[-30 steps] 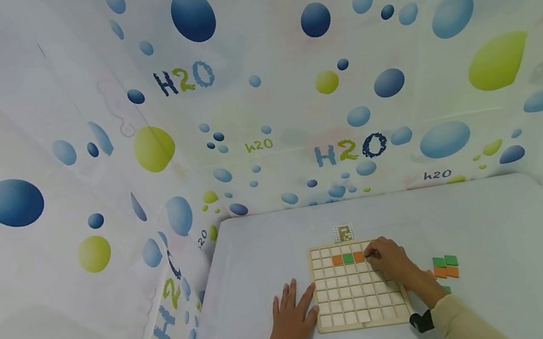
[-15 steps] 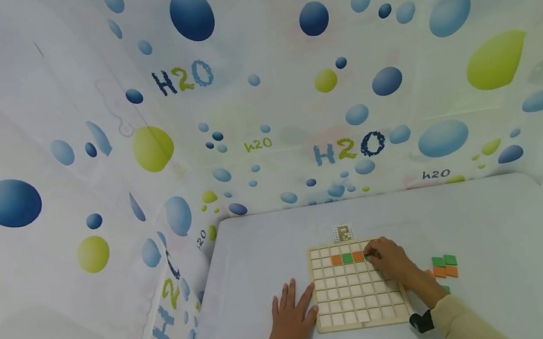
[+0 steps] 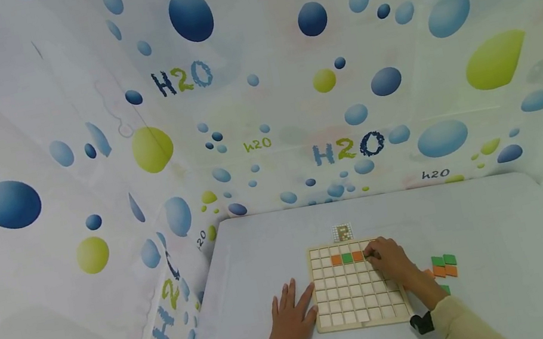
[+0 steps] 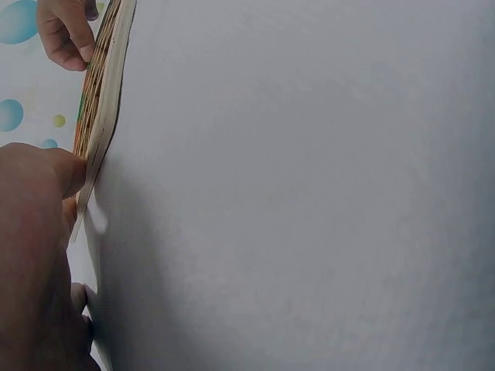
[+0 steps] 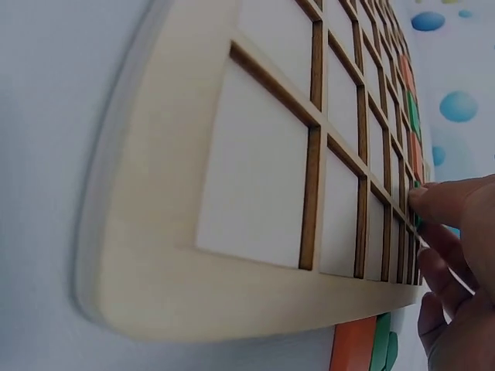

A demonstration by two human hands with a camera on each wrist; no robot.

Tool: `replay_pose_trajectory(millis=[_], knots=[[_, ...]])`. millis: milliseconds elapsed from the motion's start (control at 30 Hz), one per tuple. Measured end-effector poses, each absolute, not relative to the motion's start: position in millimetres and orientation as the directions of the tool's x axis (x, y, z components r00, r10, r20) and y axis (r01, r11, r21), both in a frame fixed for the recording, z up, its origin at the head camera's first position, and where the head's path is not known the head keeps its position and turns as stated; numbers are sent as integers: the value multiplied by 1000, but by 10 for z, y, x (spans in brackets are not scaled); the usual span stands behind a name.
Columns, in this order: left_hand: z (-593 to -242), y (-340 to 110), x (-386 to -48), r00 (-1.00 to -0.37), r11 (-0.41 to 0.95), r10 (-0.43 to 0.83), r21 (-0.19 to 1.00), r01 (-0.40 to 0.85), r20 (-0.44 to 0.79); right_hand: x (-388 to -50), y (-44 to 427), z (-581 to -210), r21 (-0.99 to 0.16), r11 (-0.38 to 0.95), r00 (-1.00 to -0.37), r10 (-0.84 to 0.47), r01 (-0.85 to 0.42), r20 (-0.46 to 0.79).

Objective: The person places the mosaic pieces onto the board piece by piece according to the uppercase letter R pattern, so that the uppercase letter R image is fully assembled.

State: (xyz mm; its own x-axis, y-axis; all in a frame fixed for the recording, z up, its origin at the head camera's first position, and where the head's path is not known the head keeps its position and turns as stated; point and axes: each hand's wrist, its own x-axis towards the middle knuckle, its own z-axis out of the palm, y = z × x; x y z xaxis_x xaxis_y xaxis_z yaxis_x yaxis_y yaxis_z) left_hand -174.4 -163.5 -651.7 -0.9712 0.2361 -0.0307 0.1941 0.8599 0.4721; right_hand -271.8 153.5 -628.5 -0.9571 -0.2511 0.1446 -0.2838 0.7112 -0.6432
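A wooden grid board (image 3: 361, 324) lies flat, with an orange tile (image 3: 336, 260), a green tile (image 3: 347, 258) and another orange tile (image 3: 357, 256) side by side in its second row from the far edge. My right hand (image 3: 390, 260) pinches a green tile just right of them, mostly hidden by the fingers; a green edge shows by the thumb in the right wrist view. With fingers spread, my left hand (image 3: 291, 320) rests on the table, its thumb and forefinger touching the board's left edge; in the left wrist view the thumb (image 4: 68, 171) meets the rim.
A small pattern card (image 3: 342, 232) lies beyond the board's far edge. Loose green tiles (image 3: 449, 259) and orange tiles (image 3: 439, 271) lie to the right of my right forearm, some partly covered by it. A patterned curtain (image 3: 260, 105) stands behind the table.
The head view has shifted very slightly. Both hands keep their places, and less green shows at the right fingertips than before.
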Motion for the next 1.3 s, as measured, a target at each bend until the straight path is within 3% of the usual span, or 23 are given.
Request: replay_pose_trajectory(millis=[167,500,733,867,1067,1300], knots=[[-6380,-1623,-1723,-967,842,252,502,197,-43,-2678,1592,-6298,-632,724,-960,-230,-277,158],[-6313,-1627,-1709,-966,849,254,491,195,-56,-2561,2042,-6258,-627,770,-992,-59,-115,109],[-6303,-1620,-1701,-966,849,251,493,190,-59,-2461,2438,-6167,-483,866,-991,119,131,-55],[-6313,-1624,-1704,-965,844,256,499,196,-53,-2393,2641,-6084,-470,861,-981,155,194,-121],[-6449,-1653,-1741,-967,844,253,497,202,-36,-2362,2775,-6105,-483,847,-974,177,223,-139],[-6606,-1684,-1784,-970,851,241,483,204,-16,-2411,2725,-6277,-486,860,-985,175,153,-1]])
